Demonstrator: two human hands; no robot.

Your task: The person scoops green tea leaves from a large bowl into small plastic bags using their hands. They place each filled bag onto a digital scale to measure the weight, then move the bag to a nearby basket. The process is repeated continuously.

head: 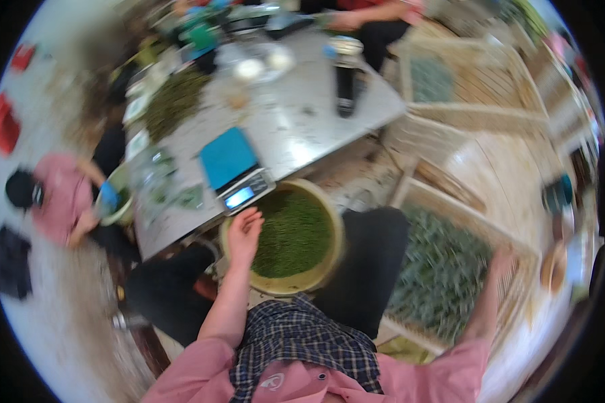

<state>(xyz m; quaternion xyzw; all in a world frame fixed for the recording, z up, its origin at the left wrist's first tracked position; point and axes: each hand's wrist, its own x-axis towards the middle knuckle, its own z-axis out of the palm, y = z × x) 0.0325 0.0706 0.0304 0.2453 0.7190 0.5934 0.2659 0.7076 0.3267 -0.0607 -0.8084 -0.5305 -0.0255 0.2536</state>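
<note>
My left hand is over the left rim of a round basin of green leafy material, just below a digital scale with a blue platform and a lit display. Nothing shows between its loosely curled fingers. Off to the right, my right hand is at the right side of a crate filled with small grey-green packets or leaves, too blurred to tell. Its fingers are blurred, so their grip cannot be made out.
A metal table carries a dark green heap, a black bottle and clear plastic bags. At left a person with blue gloves handles a pale tub. Another person's arm is across the table. Another crate stands upper right.
</note>
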